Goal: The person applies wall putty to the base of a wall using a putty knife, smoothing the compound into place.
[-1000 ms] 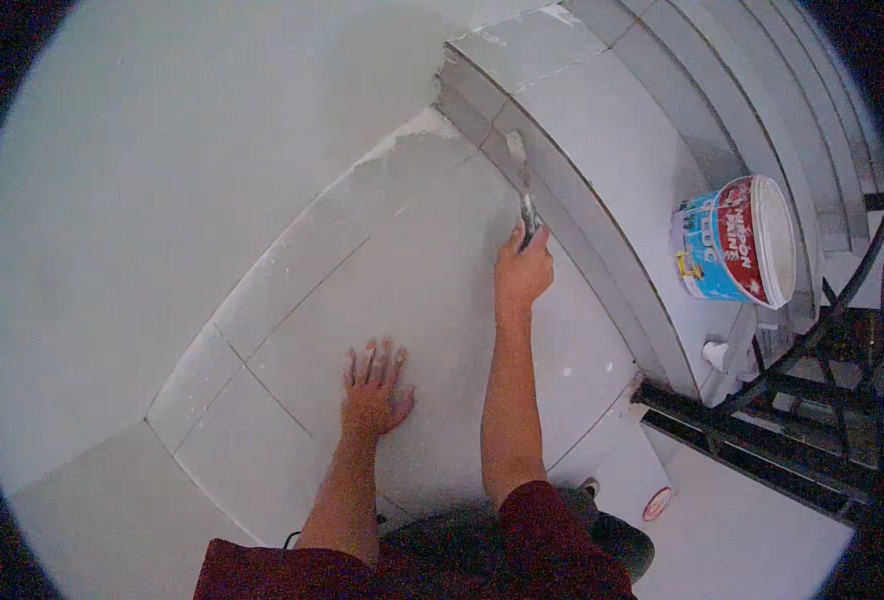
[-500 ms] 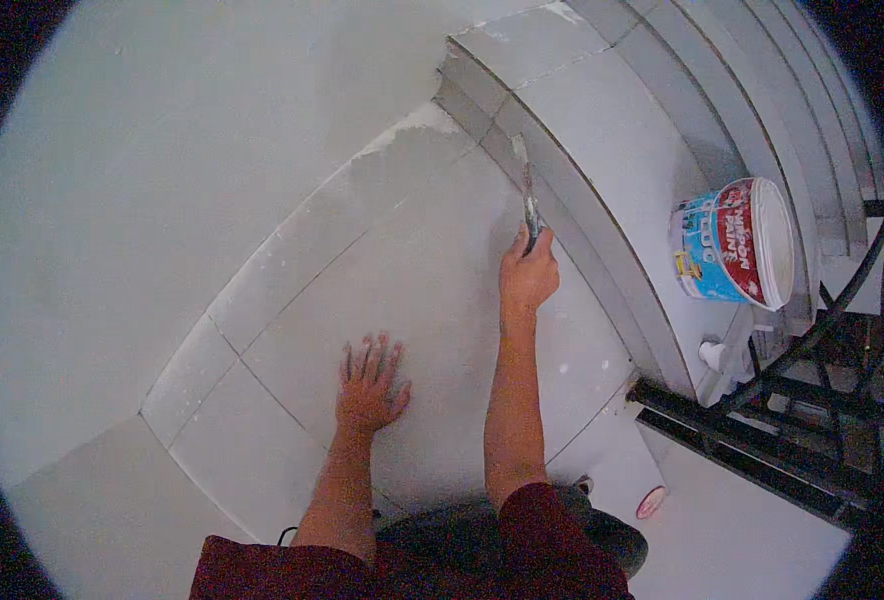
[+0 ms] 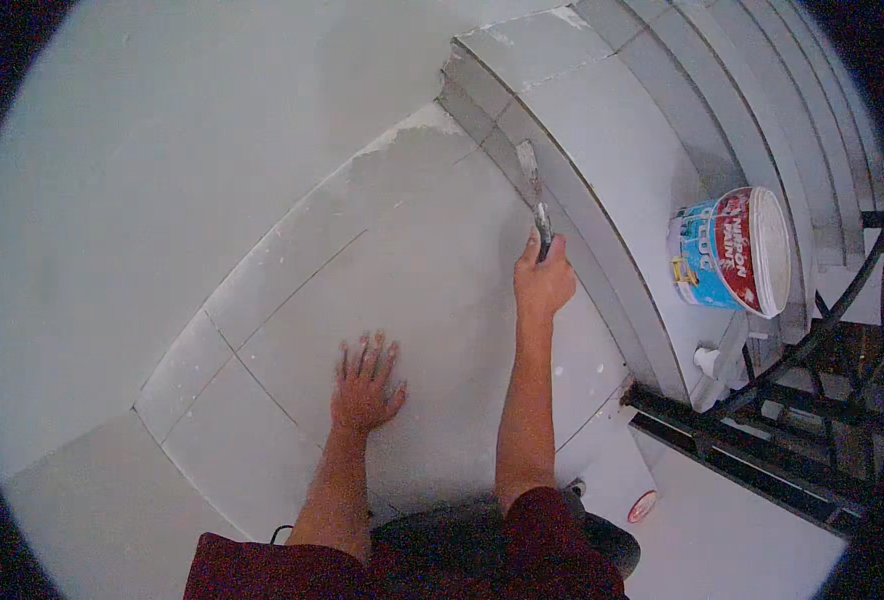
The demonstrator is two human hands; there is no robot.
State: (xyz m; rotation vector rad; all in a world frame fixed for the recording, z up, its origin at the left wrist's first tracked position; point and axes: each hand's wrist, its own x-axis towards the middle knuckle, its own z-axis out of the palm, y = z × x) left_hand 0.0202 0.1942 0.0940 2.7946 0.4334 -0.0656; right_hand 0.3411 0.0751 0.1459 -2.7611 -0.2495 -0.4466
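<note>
The scraper (image 3: pixel 539 206) is clamped in the right hand (image 3: pixel 545 277), projecting ahead of the grip, presumably for reach; behind-left, the left hand (image 3: pixel 365 388) is spread on the floor (image 3: pixel 432 300), apparently for support.

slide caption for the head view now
Right hand holds a flat-bladed scraper by a stair riser; left hand lies splayed on the tiled floor.

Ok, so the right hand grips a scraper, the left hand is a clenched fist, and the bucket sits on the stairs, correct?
Not quite: the left hand isn't a fist. The head view shows it open, palm down on the floor, fingers spread. The right hand does grip a scraper, and the bucket sits on the stairs.
</note>
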